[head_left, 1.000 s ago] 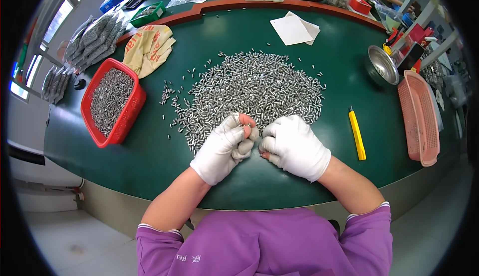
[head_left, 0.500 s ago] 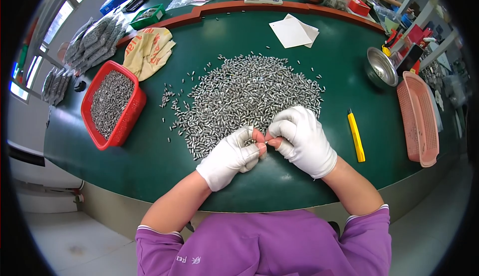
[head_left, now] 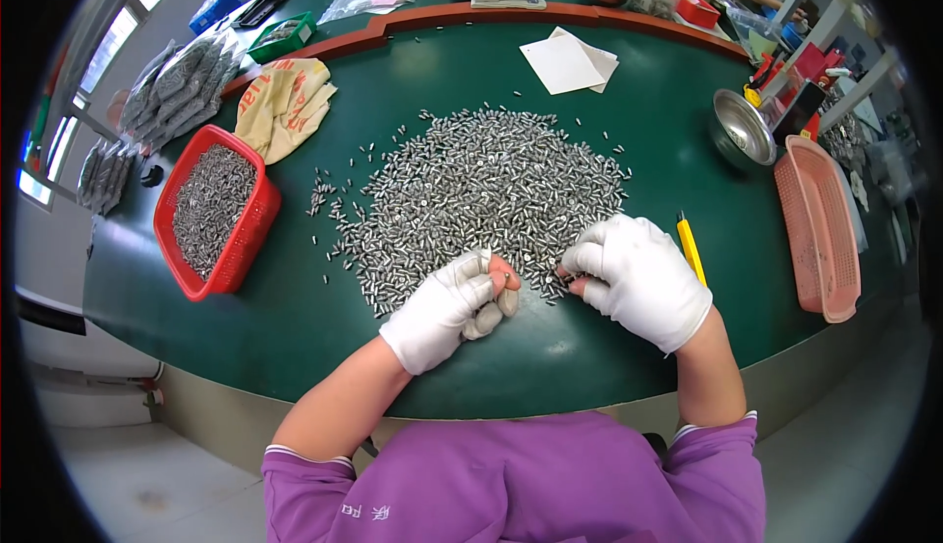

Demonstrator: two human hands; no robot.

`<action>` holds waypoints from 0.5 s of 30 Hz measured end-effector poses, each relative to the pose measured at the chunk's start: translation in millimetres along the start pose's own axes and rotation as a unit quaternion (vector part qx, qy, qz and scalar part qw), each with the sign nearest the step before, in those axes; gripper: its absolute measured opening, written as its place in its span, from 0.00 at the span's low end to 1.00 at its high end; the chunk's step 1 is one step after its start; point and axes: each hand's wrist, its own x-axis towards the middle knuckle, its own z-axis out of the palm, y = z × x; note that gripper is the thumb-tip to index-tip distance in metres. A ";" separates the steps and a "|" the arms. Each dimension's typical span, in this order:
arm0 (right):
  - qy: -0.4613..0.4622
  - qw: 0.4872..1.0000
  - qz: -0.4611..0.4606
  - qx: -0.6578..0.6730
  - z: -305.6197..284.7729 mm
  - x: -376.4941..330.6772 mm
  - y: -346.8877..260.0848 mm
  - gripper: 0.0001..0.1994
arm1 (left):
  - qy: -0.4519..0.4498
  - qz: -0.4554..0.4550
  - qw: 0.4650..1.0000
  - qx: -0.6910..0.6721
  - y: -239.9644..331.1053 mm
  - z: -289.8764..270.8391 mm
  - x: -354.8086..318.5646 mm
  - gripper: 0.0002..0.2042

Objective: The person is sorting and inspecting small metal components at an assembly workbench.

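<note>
Glossy metal pieces, smooth green tabletop, matt cloth gloves.

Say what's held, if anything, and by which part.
The left hand seems to pinch a small metal piece, gripped part unclear; the right hand cannot be judged.

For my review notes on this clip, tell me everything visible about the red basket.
The red basket looks like plastic: open-topped, roughly rectangular with rounded corners, its walls perforated. It stands upright on the green table, set slantwise, left of the pile of silvery pieces, and holds a heap of small grey, metallic-looking parts. Nobody is touching it.
</note>
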 end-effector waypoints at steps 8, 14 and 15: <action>-0.036 0.997 -0.027 0.060 20.8 -6.4 6.4 0.06 | -0.035 0.013 0.999 -0.024 1.4 -0.5 4.1 0.11; -0.003 0.999 -0.053 0.006 35.0 -4.8 6.4 0.06 | -0.041 -0.005 0.999 -0.028 -6.4 4.8 4.2 0.12; 0.018 0.998 -0.064 -0.012 37.1 -4.5 7.3 0.06 | -0.050 -0.023 0.998 -0.022 -11.9 5.4 4.1 0.11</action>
